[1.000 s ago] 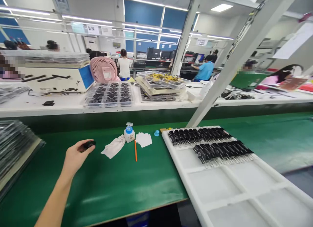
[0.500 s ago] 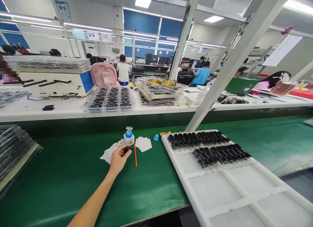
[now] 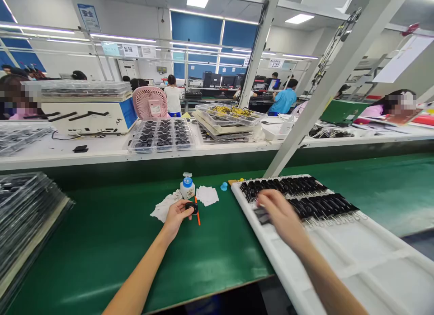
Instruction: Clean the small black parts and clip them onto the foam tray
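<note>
My left hand (image 3: 176,219) pinches a small black part (image 3: 191,208) above the green mat, close to an orange stick (image 3: 198,215). Behind it stand a white bottle with a blue collar and raised lid (image 3: 187,188), a crumpled white cloth (image 3: 166,205) and white paper squares (image 3: 207,195). Blurred by motion, my right hand (image 3: 280,215) is over the left edge of the white tray (image 3: 281,256), at the rows of black clipped parts (image 3: 325,208). A dark flat piece (image 3: 262,215) shows beneath its fingers; whether they grip it is unclear.
Stacked clear trays (image 3: 30,224) stand at the left. A white shelf (image 3: 111,154) behind carries a pink fan (image 3: 150,102), trays of black parts (image 3: 161,136) and yellow cables (image 3: 232,111). A slanted metal post (image 3: 315,102) rises behind the white tray. Several people are farther back.
My right hand has come into view over the white tray. The black part in my left hand has turned its flat face toward the camera. The whole view has shifted slightly.
</note>
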Tool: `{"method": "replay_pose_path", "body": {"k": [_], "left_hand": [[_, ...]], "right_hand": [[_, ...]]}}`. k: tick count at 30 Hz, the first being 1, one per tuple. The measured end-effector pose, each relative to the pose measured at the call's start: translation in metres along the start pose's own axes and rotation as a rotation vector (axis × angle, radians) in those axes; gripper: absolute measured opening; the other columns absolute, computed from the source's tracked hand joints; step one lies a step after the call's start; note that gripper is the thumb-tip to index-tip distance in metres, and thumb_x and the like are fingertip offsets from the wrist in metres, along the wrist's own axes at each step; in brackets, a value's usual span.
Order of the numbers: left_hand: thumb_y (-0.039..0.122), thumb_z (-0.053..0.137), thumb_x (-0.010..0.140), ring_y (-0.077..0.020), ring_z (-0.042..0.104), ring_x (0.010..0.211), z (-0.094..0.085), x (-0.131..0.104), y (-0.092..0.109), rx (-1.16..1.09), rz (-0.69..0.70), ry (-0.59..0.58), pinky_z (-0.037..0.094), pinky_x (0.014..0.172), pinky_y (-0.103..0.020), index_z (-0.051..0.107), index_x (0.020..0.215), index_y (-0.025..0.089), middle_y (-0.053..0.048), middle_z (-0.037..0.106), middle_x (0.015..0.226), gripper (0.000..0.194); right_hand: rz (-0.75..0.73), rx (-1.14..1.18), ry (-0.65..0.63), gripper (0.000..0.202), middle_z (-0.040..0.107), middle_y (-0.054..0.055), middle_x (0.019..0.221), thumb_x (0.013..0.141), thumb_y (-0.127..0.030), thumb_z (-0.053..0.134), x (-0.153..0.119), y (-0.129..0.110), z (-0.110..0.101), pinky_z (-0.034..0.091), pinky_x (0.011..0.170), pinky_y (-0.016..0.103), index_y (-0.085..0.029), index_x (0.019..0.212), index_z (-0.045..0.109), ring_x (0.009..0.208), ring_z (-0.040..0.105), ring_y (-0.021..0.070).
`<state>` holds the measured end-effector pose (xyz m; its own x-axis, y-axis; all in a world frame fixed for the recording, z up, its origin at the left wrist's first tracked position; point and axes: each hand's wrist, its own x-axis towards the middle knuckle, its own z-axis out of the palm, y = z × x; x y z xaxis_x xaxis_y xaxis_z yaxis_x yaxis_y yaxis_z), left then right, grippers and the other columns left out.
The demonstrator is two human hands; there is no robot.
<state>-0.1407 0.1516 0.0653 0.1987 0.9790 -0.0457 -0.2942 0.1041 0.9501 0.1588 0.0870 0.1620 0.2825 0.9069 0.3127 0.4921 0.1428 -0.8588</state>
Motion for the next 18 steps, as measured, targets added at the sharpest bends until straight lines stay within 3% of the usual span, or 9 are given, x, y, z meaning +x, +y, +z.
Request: {"method": "replay_pose_path", "body": {"k": [4,6,8,11,15,18], "left_hand": [[0.037,0.095,0.062,-0.0194,0.068,0.078,-0.002,-0.002,0.007,-0.071,0.0,-0.02,0.049,0.058,-0.022,0.074,0.102,0.011,-0.015,0.07,0.11,0.052],[0.036,0.096,0.062,-0.0189,0.068,0.077,-0.005,0.001,0.008,-0.094,0.023,-0.01,0.049,0.057,-0.022,0.075,0.099,0.012,-0.016,0.067,0.123,0.048],[0.035,0.096,0.061,-0.0186,0.068,0.075,-0.007,0.004,0.007,-0.088,0.044,-0.011,0.05,0.056,-0.024,0.075,0.093,0.012,-0.016,0.066,0.128,0.044],[0.034,0.096,0.06,-0.0176,0.067,0.073,-0.01,0.008,0.005,-0.028,0.084,-0.004,0.052,0.056,-0.025,0.074,0.09,0.013,-0.017,0.064,0.133,0.043],[0.038,0.093,0.063,-0.0207,0.069,0.08,-0.012,0.009,0.002,0.097,0.104,0.023,0.055,0.059,-0.026,0.075,0.093,0.014,-0.016,0.063,0.137,0.043],[0.039,0.089,0.065,-0.0258,0.071,0.092,-0.01,0.007,0.001,0.259,0.111,0.017,0.06,0.073,-0.031,0.076,0.093,0.016,-0.015,0.067,0.13,0.039]], "right_hand": [[0.064,0.229,-0.21,0.034,0.064,0.005,0.09,0.087,-0.053,0.048,0.016,0.002,0.111,0.046,0.07,0.034,-0.021,0.096,0.058,0.081,0.06,0.0245],[0.003,0.356,-0.191,0.033,0.063,0.005,0.092,0.088,-0.05,0.047,0.019,0.007,0.162,0.045,0.077,0.035,-0.021,0.1,0.057,0.085,0.06,0.0243],[-0.037,0.469,-0.161,0.032,0.062,0.005,0.092,0.092,-0.049,0.045,0.019,0.013,0.197,0.046,0.08,0.035,-0.021,0.102,0.056,0.087,0.06,0.0239],[-0.102,0.55,-0.196,0.027,0.063,0.004,0.093,0.094,-0.044,0.046,0.016,0.02,0.219,0.046,0.08,0.033,-0.02,0.102,0.058,0.087,0.06,0.0232],[-0.144,0.601,-0.271,0.021,0.063,0.004,0.095,0.094,-0.038,0.05,0.013,0.024,0.22,0.046,0.08,0.032,-0.02,0.1,0.059,0.087,0.06,0.0224],[-0.051,0.625,-0.222,0.022,0.063,0.003,0.094,0.093,-0.039,0.054,0.009,0.023,0.218,0.046,0.081,0.032,-0.02,0.1,0.06,0.087,0.06,0.0221]]}}
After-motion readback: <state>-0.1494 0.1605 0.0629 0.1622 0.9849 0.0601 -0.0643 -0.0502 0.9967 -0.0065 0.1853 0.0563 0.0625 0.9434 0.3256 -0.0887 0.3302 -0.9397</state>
